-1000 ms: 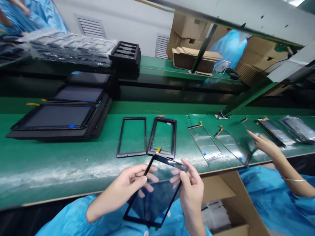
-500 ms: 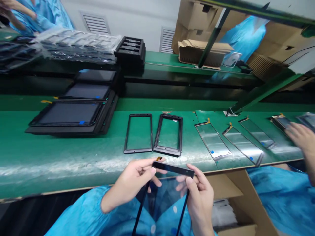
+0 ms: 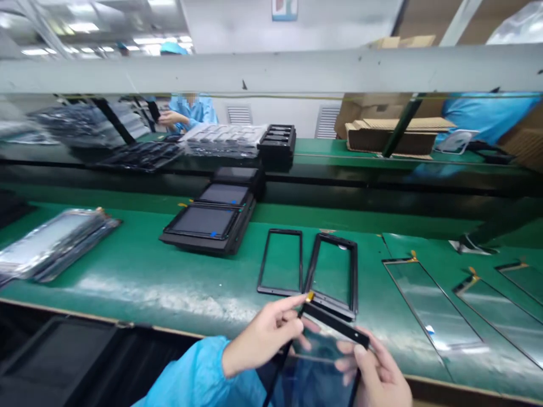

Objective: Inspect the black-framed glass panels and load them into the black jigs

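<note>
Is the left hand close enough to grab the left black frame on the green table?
Probably yes. The left hand is just below that black frame with nothing between, though it is holding a glass panel.

You had two black frames point(image 3: 280, 263) on the green workbench point(image 3: 127, 299), stacked black trays point(image 3: 207, 229) to their left, and a co-worker in a blue smock point(image 3: 190, 113) beyond.

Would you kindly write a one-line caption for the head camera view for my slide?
Left hand and right hand hold a black-framed glass panel above a green workbench, beside two black frames.
</note>
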Available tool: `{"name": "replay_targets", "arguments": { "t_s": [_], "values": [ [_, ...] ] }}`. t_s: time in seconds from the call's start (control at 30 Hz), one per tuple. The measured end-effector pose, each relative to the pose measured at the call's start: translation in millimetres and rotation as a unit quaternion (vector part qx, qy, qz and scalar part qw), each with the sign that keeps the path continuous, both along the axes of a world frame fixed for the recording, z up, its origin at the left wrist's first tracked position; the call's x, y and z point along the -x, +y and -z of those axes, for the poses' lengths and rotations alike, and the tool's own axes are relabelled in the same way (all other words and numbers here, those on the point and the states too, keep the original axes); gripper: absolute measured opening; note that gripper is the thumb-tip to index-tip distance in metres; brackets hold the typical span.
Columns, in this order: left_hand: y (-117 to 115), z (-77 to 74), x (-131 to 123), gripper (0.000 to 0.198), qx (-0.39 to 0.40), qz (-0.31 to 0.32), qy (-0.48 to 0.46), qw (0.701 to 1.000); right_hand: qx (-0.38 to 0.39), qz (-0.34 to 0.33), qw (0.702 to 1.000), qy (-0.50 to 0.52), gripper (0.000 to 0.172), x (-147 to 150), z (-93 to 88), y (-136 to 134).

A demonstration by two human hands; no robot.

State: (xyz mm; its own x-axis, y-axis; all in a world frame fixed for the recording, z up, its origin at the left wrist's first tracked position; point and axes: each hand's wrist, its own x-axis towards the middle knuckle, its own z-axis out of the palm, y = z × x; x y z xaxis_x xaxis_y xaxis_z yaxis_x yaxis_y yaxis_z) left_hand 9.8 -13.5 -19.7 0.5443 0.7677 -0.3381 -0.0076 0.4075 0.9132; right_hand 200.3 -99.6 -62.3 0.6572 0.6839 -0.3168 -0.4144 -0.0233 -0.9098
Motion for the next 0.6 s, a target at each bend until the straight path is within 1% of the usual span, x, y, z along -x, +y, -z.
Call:
{"name": "replay_targets", "arguments": {
  "t_s": [0.07, 0.1, 0.2, 0.27, 0.37, 0.43, 0.5, 0.53, 0.6],
  "values": [
    [2.8, -1.7, 9.2, 0.086, -0.01, -0.006, -0.03, 0.999, -0.016, 0.004, 1.0, 0.02, 0.066, -5.5, 3.1, 8.9],
    [3.6, -2.6, 14.6, 0.087, -0.012, -0.013, -0.037, 0.999, -0.023, -0.003, 0.999, 0.024, 0.066, -7.9, 3.1, 13.0],
    [3.5, -5.1, 31.5, 0.077, -0.032, -0.038, -0.036, 0.998, -0.056, -0.047, 0.997, 0.009, 0.058, -10.3, -1.1, 23.2],
    [2.4, -8.0, 40.5, 0.074, -0.062, -0.032, -0.031, 0.997, -0.088, -0.061, 0.994, 0.002, 0.052, -8.2, -5.2, 29.9],
    [2.1, -15.3, 48.3, 0.075, -0.107, -0.029, -0.033, 0.993, -0.128, -0.048, 0.99, 0.026, 0.053, -7.6, -8.7, 41.5],
    [2.9, -18.7, 50.1, 0.073, -0.121, -0.053, -0.042, 0.99, -0.137, -0.026, 0.989, 0.048, 0.057, -12.1, -7.6, 50.0],
    [2.5, -16.7, 50.3, 0.069, -0.125, -0.078, -0.071, 0.987, -0.135, -0.012, 0.988, 0.075, 0.056, -19.4, -3.1, 58.5],
    [1.0, -12.8, 49.8, 0.068, -0.126, -0.088, -0.098, 0.983, -0.136, -0.007, 0.986, 0.091, 0.053, -23.0, 0.5, 62.7],
    [-5.2, 0.7, 47.4, 0.064, -0.141, -0.121, -0.154, 0.971, -0.151, -0.009, 0.979, 0.135, 0.041, -27.2, 9.3, 70.8]
  ]
}}
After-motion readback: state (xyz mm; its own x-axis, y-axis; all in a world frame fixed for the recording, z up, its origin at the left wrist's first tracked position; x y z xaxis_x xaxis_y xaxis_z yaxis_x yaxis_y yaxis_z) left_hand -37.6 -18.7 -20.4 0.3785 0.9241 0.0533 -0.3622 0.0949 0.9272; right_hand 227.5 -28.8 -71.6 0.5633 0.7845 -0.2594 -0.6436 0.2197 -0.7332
